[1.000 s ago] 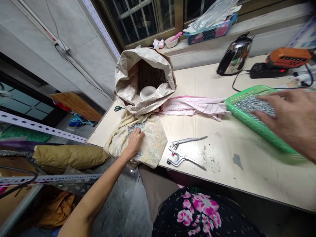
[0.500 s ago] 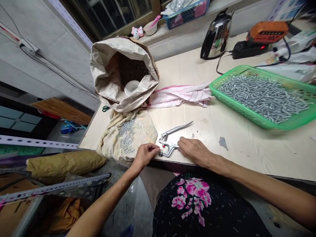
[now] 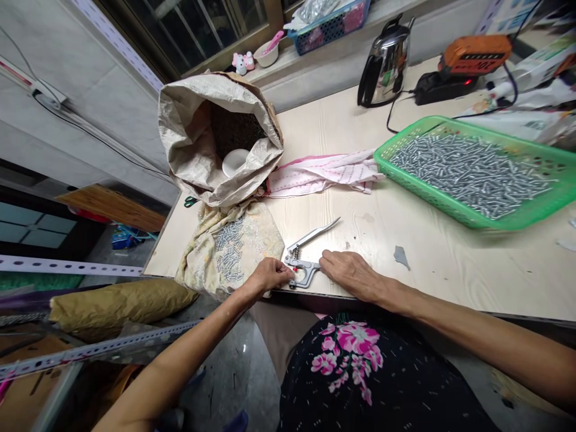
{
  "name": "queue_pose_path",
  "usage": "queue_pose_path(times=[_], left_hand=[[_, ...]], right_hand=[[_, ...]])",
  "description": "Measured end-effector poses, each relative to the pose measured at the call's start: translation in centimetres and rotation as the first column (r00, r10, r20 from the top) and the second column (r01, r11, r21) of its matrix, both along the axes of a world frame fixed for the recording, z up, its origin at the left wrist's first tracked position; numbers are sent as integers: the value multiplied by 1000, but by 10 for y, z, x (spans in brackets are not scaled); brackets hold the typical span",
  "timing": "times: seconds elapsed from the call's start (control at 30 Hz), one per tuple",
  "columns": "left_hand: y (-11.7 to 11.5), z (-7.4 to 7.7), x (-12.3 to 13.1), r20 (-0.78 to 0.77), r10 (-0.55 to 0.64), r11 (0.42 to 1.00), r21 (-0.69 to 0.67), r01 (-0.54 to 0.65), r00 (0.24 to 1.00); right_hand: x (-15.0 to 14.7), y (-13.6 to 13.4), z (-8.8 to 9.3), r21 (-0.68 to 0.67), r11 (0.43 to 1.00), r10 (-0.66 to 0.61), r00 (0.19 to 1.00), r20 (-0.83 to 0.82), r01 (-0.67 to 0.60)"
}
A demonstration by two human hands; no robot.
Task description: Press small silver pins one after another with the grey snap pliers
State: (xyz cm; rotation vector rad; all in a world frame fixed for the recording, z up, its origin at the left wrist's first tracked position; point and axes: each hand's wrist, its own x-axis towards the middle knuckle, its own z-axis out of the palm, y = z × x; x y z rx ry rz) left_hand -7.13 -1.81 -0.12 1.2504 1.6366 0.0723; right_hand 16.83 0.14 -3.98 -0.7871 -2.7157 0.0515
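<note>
Grey metal snap-fastener pliers (image 3: 308,275) lie near the table's front edge, their two handles spread apart and a red bit showing at the jaws. My right hand (image 3: 351,273) is closed around the end of the lower handle. With thumb and fingertips pinched together, my left hand (image 3: 272,274) is at the jaw opening; whatever is between the fingertips is too small to make out. Left of the pliers, small metal pins (image 3: 230,247) lie scattered on a yellowish patterned cloth (image 3: 261,231).
A green plastic basket (image 3: 454,207) of metal pins stands at the right. Behind the cloth, an open sack (image 3: 189,150) holds dark contents and a white bowl (image 3: 234,162). A pink-white towel (image 3: 324,174), a kettle (image 3: 387,63) and an orange battery (image 3: 474,55) on a charger are farther back.
My left fingertips have moved slightly into the pliers' jaw opening. My right hand keeps its hold on the handle. The whole view has shifted a little.
</note>
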Motion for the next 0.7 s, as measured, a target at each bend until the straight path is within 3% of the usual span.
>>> queue_pose_path(times=[0.23, 0.43, 0.7], left_hand=[[3, -1, 0, 27, -13, 999, -52, 14, 1000], [-6, -5, 1, 23, 22, 999, -34, -21, 999], [-11, -4, 1, -47, 44, 999, 34, -42, 998]], right_hand=[[4, 7, 8, -171, 985, -35, 999, 26, 39], [16, 30, 16, -189, 974, -112, 991, 78, 125], [13, 42, 26, -253, 962, -73, 989, 129, 104]])
